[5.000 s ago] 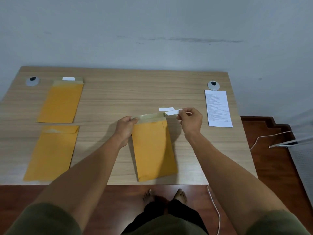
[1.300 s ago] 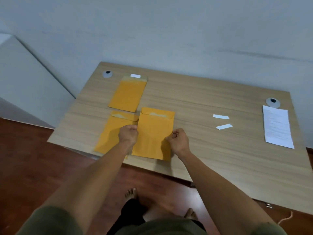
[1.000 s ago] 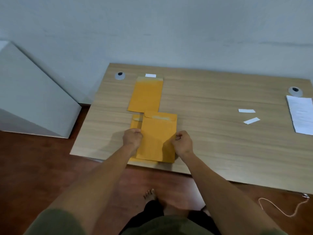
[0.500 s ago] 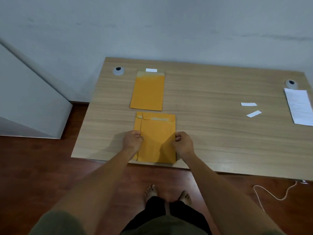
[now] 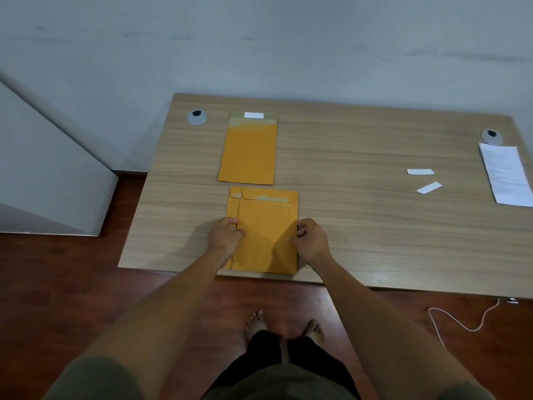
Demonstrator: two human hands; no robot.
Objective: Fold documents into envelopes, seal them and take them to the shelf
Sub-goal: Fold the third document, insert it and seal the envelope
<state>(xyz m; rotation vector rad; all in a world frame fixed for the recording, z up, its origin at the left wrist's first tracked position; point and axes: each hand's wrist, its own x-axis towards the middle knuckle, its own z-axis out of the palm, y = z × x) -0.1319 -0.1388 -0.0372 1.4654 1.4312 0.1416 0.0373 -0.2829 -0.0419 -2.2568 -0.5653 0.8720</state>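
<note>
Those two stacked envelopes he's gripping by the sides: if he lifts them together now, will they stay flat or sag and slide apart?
The top envelope is thin paper, so it will probably bow a little in the middle. It sits offset on the lower envelope, and smooth paper on paper may slip unless both hands pinch both layers. They look light; both flaps look folded down.

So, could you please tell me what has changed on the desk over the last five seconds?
The envelope being sealed mid-desk was carried left and laid on the near-left envelope; this top envelope now almost covers the lower envelope. Left hand and right hand keep their grip on its edges. The far envelope, paper strips and document stayed put.
</note>
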